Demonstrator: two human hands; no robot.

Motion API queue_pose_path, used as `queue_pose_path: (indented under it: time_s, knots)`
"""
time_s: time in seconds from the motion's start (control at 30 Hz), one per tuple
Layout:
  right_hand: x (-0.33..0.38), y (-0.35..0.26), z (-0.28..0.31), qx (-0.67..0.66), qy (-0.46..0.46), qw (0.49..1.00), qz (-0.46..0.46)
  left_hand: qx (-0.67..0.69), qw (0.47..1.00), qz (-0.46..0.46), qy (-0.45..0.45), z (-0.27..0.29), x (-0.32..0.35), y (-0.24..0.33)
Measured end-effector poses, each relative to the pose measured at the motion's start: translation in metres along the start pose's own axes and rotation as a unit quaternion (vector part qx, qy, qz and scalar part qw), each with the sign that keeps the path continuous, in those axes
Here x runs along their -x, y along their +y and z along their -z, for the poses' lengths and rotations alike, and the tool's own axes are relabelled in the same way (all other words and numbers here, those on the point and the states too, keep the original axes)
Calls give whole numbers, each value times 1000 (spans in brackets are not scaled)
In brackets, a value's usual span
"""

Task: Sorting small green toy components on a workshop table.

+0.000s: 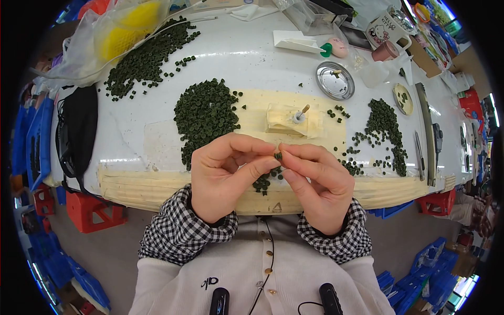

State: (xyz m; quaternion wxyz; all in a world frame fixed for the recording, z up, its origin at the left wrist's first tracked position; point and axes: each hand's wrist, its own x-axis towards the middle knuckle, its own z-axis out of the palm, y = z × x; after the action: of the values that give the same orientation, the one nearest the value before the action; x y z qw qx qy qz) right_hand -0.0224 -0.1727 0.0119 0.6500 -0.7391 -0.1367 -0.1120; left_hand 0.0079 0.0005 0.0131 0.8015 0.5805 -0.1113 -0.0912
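My left hand point(223, 173) and my right hand point(321, 184) meet above the table's near edge. Between their fingertips is a small dark green cap-like part point(278, 156), pinched from both sides and partly covered by the fingers. Just below the fingertips, a few more such green parts point(261, 184) lie on the table. A large heap of them point(205, 118) spreads beyond my left hand. Past my hands, a tape-wrapped block point(281, 125) carries an upright peg point(304, 109).
Another green heap point(144, 65) lies far left beside a clear plastic bag point(84, 65); a looser one point(383, 123) is at right. A round metal lid point(335, 81), tweezers point(419, 155) and a mug point(386, 30) stand farther right. Black cloth point(79, 128) hangs at left above a red stool point(94, 212).
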Motion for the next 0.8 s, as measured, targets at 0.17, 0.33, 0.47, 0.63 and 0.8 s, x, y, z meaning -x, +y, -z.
queue_pose_path:
  time_s: [0.17,0.33,0.47,0.63,0.8]
  knots:
    - [-1,-2,1,4,-12,1000,-11,-46,998,-40,-16,4,-2,-4]
    - [-2,-2,3,8,-22,1000,-7,-72,996,-53,-19,4,-1,-4]
    - [-3,-4,8,33,-41,999,-2,-115,990,-72,-34,6,-2,-3]
    - [-5,-4,11,23,-50,998,-2,-133,987,-75,-41,7,-3,-2]
    - [-7,-5,13,45,-51,998,15,-27,999,-25,-23,4,-1,-6]
